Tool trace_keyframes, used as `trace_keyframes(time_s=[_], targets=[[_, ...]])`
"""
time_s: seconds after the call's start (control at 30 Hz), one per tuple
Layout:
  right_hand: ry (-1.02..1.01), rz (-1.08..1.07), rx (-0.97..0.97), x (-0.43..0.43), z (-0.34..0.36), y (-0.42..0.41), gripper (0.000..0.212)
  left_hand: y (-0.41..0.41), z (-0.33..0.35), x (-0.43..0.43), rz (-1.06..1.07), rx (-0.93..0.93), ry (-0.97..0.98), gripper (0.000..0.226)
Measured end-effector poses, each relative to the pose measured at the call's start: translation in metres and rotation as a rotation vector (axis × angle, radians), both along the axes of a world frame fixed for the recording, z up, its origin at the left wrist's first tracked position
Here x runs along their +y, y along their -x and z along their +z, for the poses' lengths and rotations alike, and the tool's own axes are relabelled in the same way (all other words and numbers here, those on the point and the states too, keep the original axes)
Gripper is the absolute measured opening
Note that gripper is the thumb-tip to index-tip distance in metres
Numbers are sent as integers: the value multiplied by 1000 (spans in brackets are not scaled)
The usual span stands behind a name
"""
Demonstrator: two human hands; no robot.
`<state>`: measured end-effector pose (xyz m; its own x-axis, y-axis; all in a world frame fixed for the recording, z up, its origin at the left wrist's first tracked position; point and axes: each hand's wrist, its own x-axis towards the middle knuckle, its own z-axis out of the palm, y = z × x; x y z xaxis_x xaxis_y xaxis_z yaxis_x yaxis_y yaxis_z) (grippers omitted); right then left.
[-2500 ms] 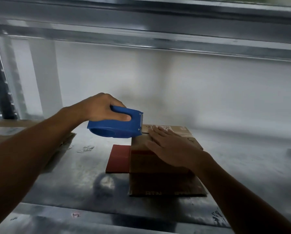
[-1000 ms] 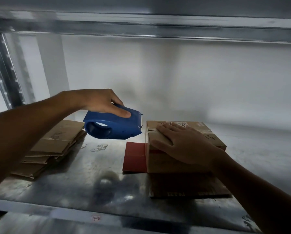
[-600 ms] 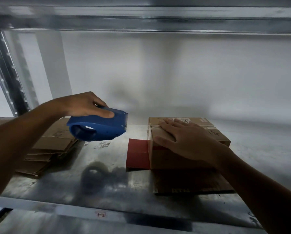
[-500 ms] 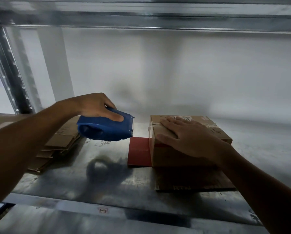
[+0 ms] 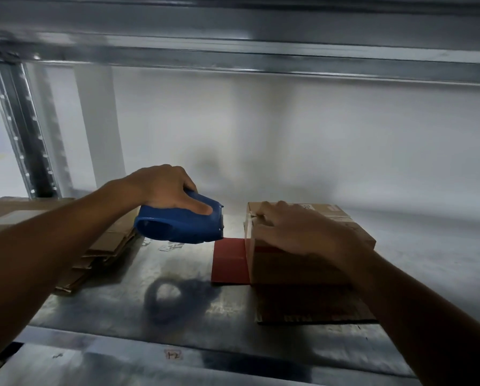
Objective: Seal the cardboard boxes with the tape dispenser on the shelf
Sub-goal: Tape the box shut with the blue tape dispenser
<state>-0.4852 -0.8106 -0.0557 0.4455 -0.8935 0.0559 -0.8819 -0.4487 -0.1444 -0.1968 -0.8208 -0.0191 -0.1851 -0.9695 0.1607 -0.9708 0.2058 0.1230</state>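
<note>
A shiny grey metal shelf (image 5: pixel 177 324) holds everything. On its left lies a pile of flat brown cardboard sheets (image 5: pixel 105 246). To the right sits a small closed brown cardboard box (image 5: pixel 294 271), with a flat red card (image 5: pixel 229 260) touching its left side. The right hand (image 5: pixel 297 229) lies flat on top of the box, fingers spread out. The left hand (image 5: pixel 161 188) is wrapped tight around a blue plastic tape dispenser (image 5: pixel 180 224), held in the air just left of the box, not touching it.

Shelf front edge (image 5: pixel 233 358) has a small handwritten mark, approx. "12". Print on cardboard box (image 5: pixel 303 267) top: too blurred to read.
</note>
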Motion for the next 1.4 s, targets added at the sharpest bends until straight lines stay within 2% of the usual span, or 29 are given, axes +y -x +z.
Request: trace_keyframes(time_s=[0.03,0.13,0.33,0.53,0.67,0.87,1.03,1.33,1.4], targets=[[27,-17,22,0,-4,-6,64,4,1,1,8,-37,28,72],[137,-19,133,0,-23,-14,97,18,-1,3,33,-182,141,74],[141,9,152,-12,-29,-14,94,37,-6,4,75,-377,339,66],[162,1,150,-10,-29,-15,97,48,-12,3,113,-445,501,54],[141,0,143,-10,-29,-15,103,54,-13,4,125,-503,532,50],[143,2,145,-12,-30,-16,102,60,-11,4,151,-496,506,48],[148,4,130,-13,-29,-16,111,68,-11,-2,173,-510,495,47],[154,-9,134,-11,-30,-17,108,67,-20,-7,129,-702,501,37],[168,-4,137,-10,-30,-16,105,48,-24,-5,168,-648,466,42]])
